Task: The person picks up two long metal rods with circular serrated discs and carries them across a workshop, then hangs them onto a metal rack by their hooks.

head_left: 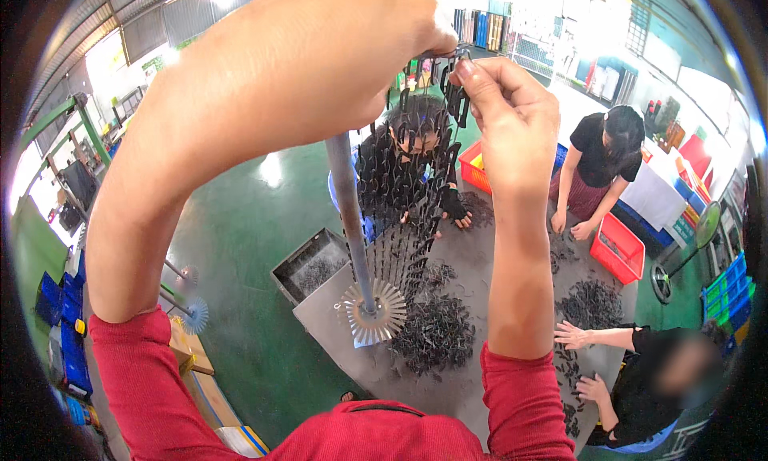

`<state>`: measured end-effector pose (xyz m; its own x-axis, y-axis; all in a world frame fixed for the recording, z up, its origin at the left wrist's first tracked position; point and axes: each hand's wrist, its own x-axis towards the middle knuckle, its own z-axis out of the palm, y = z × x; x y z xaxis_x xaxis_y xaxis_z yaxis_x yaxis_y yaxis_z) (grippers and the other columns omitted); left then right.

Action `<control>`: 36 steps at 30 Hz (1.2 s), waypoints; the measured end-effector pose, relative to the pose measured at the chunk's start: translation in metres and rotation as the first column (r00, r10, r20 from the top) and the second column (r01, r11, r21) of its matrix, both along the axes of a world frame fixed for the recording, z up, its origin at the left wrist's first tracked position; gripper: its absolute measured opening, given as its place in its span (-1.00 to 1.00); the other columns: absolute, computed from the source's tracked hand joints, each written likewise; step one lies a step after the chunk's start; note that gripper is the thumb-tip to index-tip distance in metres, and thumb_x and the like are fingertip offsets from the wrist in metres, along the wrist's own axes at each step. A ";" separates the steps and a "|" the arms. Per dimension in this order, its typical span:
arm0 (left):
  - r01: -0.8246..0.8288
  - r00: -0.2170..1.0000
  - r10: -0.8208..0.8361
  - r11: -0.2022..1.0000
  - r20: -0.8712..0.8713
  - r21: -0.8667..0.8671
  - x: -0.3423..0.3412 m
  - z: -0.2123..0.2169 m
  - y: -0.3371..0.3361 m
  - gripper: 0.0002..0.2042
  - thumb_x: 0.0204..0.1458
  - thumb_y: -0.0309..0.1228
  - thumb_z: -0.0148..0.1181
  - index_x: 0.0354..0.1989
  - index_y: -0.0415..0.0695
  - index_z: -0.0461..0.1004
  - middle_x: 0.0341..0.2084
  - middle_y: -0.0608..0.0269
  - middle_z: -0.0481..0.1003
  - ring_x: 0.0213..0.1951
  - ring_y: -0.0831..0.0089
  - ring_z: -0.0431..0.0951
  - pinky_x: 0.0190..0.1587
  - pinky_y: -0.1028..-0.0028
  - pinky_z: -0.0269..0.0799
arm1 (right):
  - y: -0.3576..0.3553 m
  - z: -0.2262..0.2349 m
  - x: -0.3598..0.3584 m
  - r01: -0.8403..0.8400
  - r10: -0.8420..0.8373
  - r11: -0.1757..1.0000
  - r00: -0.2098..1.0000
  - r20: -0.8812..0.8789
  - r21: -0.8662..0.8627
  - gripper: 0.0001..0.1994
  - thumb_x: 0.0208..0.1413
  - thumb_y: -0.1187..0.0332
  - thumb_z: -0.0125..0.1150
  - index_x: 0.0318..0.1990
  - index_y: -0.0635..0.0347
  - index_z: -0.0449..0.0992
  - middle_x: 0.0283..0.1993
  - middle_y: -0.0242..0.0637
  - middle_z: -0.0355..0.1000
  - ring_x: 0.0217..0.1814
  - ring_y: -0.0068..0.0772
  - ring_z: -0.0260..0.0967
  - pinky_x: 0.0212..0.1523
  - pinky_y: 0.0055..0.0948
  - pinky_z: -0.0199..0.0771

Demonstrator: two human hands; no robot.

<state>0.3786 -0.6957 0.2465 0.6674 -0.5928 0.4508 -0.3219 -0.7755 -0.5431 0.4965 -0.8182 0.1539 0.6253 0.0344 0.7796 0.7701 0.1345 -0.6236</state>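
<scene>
The right hand's fingers (480, 81) are pinched shut on a small black part (458, 101) at the top of the rack, thumb and forefinger closed on its upper end. The left hand (376, 37) is raised beside it, curled over the top of the pole (346, 213); whether it grips the pole or only steadies it cannot be told, as its fingers are hidden behind the hand.

The grey table (480, 253) spreads below, with three other people working round it; one person's bare hands (572, 335) lie flat on it at the right. A red crate (618, 249) sits at its right edge. Dark loose parts lie in a heap (436, 333) near the pole's foot.

The pole stands upright on a toothed metal disc (372, 311), its long axis running from the disc up toward the camera. Rows of black parts (404, 189) hang in strings beside it, on its right. The pinched part lies at the top of these strings, just under the right fingers and nearer that hand than the left. It is small, flat, dark and notched, hanging lengthwise down.
</scene>
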 end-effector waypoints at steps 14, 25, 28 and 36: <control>0.066 0.998 -0.065 0.997 0.020 -0.043 -0.005 0.000 0.038 -0.66 -0.13 -0.69 0.01 -0.11 -0.22 0.44 -0.16 0.09 0.47 -0.10 0.25 0.48 -0.13 0.39 0.45 | -0.090 -0.005 0.028 0.178 -0.234 0.866 0.970 -0.064 -0.468 -0.81 -0.02 0.29 0.19 -0.37 0.25 0.54 -0.53 -0.36 0.38 -0.49 -0.60 0.28 -0.40 -0.57 0.28; 0.039 0.987 -0.075 0.971 -0.143 -0.236 -0.011 0.004 0.024 -0.57 -0.19 -0.60 0.06 -0.03 -0.24 0.34 -0.16 0.05 0.44 -0.12 0.16 0.47 -0.07 0.32 0.41 | 0.010 -0.011 -0.027 0.208 -0.169 0.967 0.956 0.239 -0.149 -0.82 -0.01 0.30 0.18 -0.32 0.21 0.47 -0.37 -0.25 0.42 -0.52 -0.37 0.41 -0.50 -0.38 0.37; 0.023 0.992 -0.037 0.993 -0.124 -0.113 -0.008 0.008 0.013 -0.59 -0.20 -0.58 0.08 -0.06 -0.27 0.36 -0.19 0.00 0.45 -0.16 0.07 0.46 -0.10 0.29 0.38 | 0.023 -0.014 -0.027 0.268 -0.247 0.961 0.945 0.216 -0.073 -0.86 0.00 0.32 0.13 -0.33 0.19 0.47 -0.42 -0.23 0.45 -0.54 -0.22 0.41 -0.50 -0.29 0.35; -0.078 0.995 0.073 0.995 -0.067 -0.066 -0.001 0.003 0.009 -0.66 -0.19 -0.62 0.04 -0.14 -0.27 0.44 -0.23 -0.01 0.46 -0.18 0.01 0.44 -0.08 0.24 0.34 | 0.034 -0.014 -0.017 0.451 -0.459 0.884 0.799 0.389 0.118 -0.95 -0.01 0.45 0.08 -0.43 0.22 0.41 -0.55 -0.19 0.41 -0.58 -0.09 0.36 -0.51 -0.25 0.31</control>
